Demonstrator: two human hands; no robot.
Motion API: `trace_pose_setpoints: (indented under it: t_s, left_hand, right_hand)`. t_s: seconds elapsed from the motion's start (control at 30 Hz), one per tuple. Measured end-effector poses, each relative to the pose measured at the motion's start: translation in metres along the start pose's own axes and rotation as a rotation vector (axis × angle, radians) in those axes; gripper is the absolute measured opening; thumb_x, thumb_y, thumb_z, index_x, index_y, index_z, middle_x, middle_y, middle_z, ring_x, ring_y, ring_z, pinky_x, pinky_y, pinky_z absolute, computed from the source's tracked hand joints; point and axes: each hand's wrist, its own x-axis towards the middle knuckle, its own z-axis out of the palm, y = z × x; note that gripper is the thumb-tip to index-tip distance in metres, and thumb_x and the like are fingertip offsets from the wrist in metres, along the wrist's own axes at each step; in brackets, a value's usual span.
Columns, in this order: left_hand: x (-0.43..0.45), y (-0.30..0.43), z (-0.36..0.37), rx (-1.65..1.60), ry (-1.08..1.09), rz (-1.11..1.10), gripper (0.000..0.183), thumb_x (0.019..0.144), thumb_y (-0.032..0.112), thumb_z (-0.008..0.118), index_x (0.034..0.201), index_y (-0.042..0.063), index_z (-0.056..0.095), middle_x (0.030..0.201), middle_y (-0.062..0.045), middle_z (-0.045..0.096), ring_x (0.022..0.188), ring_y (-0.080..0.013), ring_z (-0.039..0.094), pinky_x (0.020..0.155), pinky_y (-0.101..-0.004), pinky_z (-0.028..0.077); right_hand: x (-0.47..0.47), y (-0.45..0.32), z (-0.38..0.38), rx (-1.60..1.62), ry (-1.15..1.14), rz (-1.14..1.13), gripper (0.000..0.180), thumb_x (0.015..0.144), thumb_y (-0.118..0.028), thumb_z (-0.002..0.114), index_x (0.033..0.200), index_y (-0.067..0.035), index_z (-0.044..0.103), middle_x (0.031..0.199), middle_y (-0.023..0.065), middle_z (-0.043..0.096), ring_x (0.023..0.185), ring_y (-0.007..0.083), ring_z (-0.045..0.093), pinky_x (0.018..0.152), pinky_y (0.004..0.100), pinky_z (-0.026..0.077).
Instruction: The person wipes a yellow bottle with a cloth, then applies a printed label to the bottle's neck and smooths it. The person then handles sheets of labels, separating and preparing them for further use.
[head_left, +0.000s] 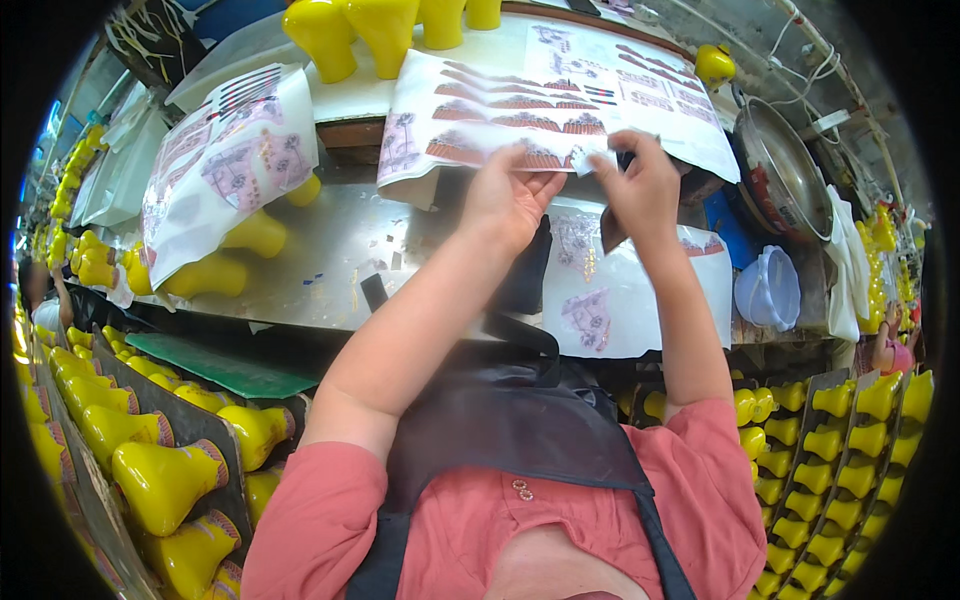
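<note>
A printed decal sheet (480, 112) with rows of reddish-brown scalloped bands lies over the raised bench edge before me. At its front edge is my left hand (514, 195), thumb on top and fingers beneath. My right hand (641, 184) pinches a small whitish printed piece (589, 160) at the sheet's right front. Whether that piece is separate from the sheet I cannot tell. Under the right palm hangs a dark brown flat piece (613, 231); how it is held is hidden. Below it, another decal sheet (637, 300) with purple flower prints lies on the worktop.
Glossy yellow ceramic pieces (382, 34) stand at the back. A curled decal sheet (240, 150) covers more of them at left. A metal pan (787, 169) and a pale plastic bucket (769, 289) stand right. Racks of yellow pieces (161, 480) flank me. Scraps dot the metal worktop (330, 217).
</note>
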Motion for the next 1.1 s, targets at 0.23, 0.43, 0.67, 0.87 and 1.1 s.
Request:
trace_pose_setpoints:
  t_s: [0.23, 0.43, 0.67, 0.87, 1.1]
  left_hand:
    - [-0.006, -0.012, 0.01, 0.071, 0.057, 0.071, 0.025, 0.097, 0.009, 0.057, 0.12, 0.001, 0.056, 0.113, -0.013, 0.067, 0.107, -0.0259, 0.067, 0.095, -0.0398, 0.057]
    - [0.0, -0.023, 0.013, 0.27, 0.17, 0.168, 0.02, 0.087, 0.001, 0.073, 0.106, 0.002, 0.067, 0.104, -0.008, 0.07, 0.098, -0.0189, 0.067, 0.089, -0.0331, 0.055]
    - [0.011, -0.031, 0.009, 0.3, 0.282, 0.176, 0.022, 0.085, -0.002, 0.073, 0.106, 0.001, 0.067, 0.102, -0.006, 0.071, 0.095, -0.0174, 0.068, 0.087, -0.0297, 0.053]
    - [0.01, -0.029, 0.006, 0.285, 0.231, 0.178, 0.025, 0.084, -0.003, 0.073, 0.108, 0.0, 0.066, 0.099, -0.005, 0.071, 0.094, -0.0167, 0.068, 0.084, -0.0282, 0.052]
    - [0.006, -0.029, 0.011, 0.299, 0.268, 0.203, 0.022, 0.084, -0.003, 0.073, 0.104, 0.004, 0.066, 0.097, -0.002, 0.069, 0.088, -0.0141, 0.067, 0.078, -0.027, 0.052]
  right_hand:
    - [-0.024, -0.001, 0.01, -0.248, 0.131, -0.404, 0.029, 0.08, -0.016, 0.082, 0.105, -0.011, 0.069, 0.088, 0.0105, 0.065, 0.07, 0.0292, 0.066, 0.06, 0.0367, 0.054]
    - [-0.018, 0.004, 0.014, -0.11, 0.1, -0.369, 0.016, 0.082, -0.013, 0.078, 0.098, -0.012, 0.073, 0.082, 0.0099, 0.064, 0.062, 0.028, 0.062, 0.057, 0.0372, 0.051]
    - [-0.011, 0.023, 0.02, 0.395, 0.007, 0.273, 0.015, 0.089, -0.013, 0.074, 0.095, 0.0, 0.077, 0.081, 0.0012, 0.071, 0.072, 0.0063, 0.06, 0.064, 0.0226, 0.047]
    - [-0.003, 0.025, 0.017, 0.446, -0.021, 0.5, 0.037, 0.086, -0.028, 0.076, 0.107, 0.002, 0.071, 0.094, 0.0092, 0.072, 0.083, 0.0145, 0.064, 0.078, 0.029, 0.051]
    - [-0.024, 0.003, 0.028, 0.044, 0.074, 0.216, 0.064, 0.081, -0.036, 0.08, 0.13, -0.003, 0.058, 0.121, 0.02, 0.063, 0.108, 0.0352, 0.065, 0.095, 0.0414, 0.05]
